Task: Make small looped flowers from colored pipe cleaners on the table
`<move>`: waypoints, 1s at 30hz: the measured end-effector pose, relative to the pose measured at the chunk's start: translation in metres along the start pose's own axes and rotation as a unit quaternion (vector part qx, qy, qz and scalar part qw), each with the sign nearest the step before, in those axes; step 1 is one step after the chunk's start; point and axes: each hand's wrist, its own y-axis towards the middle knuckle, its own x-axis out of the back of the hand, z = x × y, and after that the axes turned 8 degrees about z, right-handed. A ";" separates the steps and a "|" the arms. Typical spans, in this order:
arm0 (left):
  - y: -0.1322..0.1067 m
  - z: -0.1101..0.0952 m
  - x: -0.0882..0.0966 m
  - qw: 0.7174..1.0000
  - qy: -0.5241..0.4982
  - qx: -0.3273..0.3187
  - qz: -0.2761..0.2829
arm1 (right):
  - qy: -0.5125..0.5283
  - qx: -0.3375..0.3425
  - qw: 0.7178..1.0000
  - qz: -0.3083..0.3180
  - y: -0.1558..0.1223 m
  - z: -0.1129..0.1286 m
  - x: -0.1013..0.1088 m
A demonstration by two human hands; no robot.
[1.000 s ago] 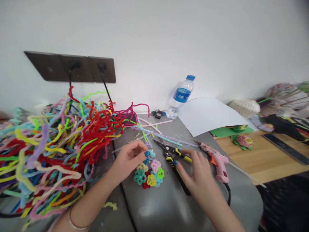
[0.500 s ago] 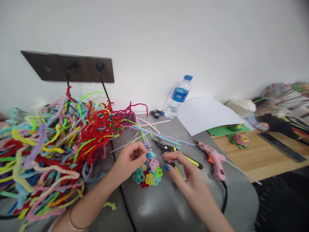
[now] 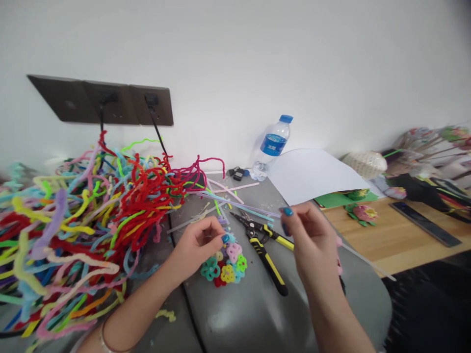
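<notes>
My left hand (image 3: 198,245) rests on the grey surface (image 3: 243,314). Its curled fingers pinch the top of a cluster of small pipe-cleaner flowers (image 3: 225,264) in teal, pink, yellow and red. My right hand (image 3: 311,240) is raised above the surface to the right of the cluster. Its thumb and forefinger are pinched together by the ends of some pale straight pipe cleaners (image 3: 239,202); I cannot make out what they grip. Black and yellow pliers (image 3: 265,247) lie between the hands. A pink glue gun (image 3: 337,267) is almost hidden behind my right hand.
A big tangle of coloured pipe cleaners (image 3: 81,220) fills the left, under dark wall sockets (image 3: 103,100) with plugged cables. A water bottle (image 3: 273,146) and white paper (image 3: 312,174) stand at the back. A wooden table (image 3: 397,240) with craft flowers is to the right.
My right hand left the pliers, passed by the flower cluster, then rose up and to the right, now covering the glue gun. My left hand stayed on the cluster.
</notes>
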 end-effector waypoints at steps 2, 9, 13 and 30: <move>0.000 -0.001 0.000 1.000 -0.006 0.007 0.001 | -0.070 0.009 0.997 -0.007 0.013 -0.008 0.004; 0.001 -0.003 0.004 0.999 -0.021 0.035 -0.033 | -0.301 0.045 0.939 0.159 0.003 -0.036 0.005; 0.001 -0.003 0.004 0.998 -0.019 0.040 -0.044 | -0.441 0.044 0.881 0.165 -0.032 -0.049 0.014; 0.000 -0.002 0.004 0.997 -0.023 0.053 -0.048 | -0.321 -0.120 0.919 0.196 -0.046 -0.033 0.068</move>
